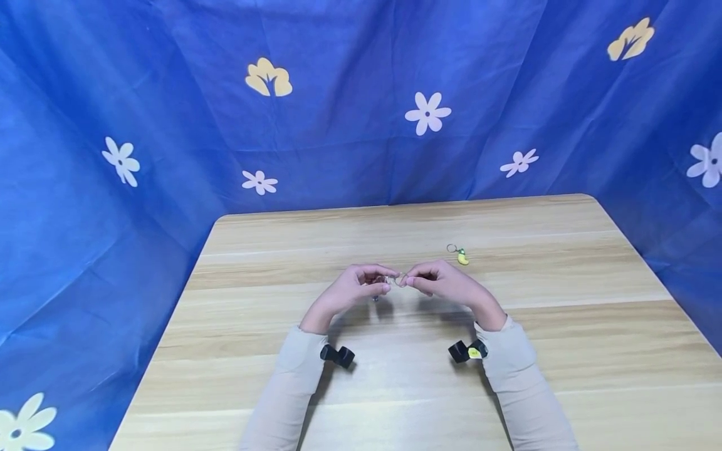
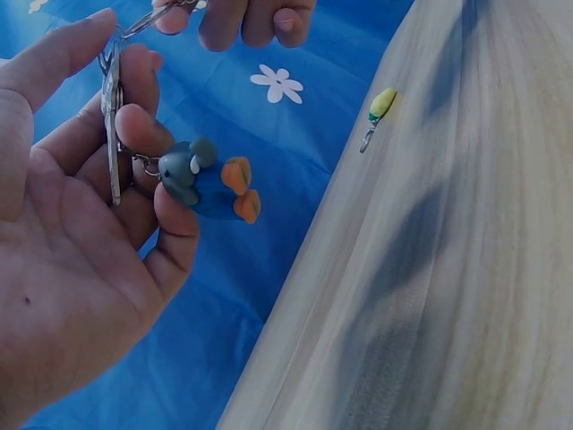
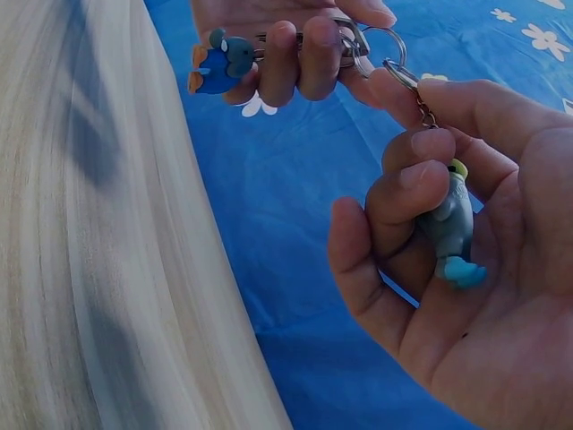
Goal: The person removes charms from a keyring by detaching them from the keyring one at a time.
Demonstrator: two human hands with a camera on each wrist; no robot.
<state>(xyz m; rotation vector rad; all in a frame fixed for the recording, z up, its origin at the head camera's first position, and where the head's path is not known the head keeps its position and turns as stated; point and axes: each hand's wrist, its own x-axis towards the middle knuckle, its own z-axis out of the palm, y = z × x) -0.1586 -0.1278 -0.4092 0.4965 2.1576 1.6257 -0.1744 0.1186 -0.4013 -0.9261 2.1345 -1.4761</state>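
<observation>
Over the table (image 1: 372, 407), your left hand (image 1: 350, 291) pinches keys (image 2: 113, 134), count unclear, blue-bodied figurine (image 2: 215, 184) alongside; your right hand (image 1: 451, 286) grips a teal-ended keychain (image 3: 452, 224), part hidden. Yellow keychain (image 1: 462, 257) lies beyond.

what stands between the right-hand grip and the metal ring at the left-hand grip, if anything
Nothing visible; the right-hand grip pinches another ring close to that metal ring. The yellow charm lies apart on the table.
</observation>
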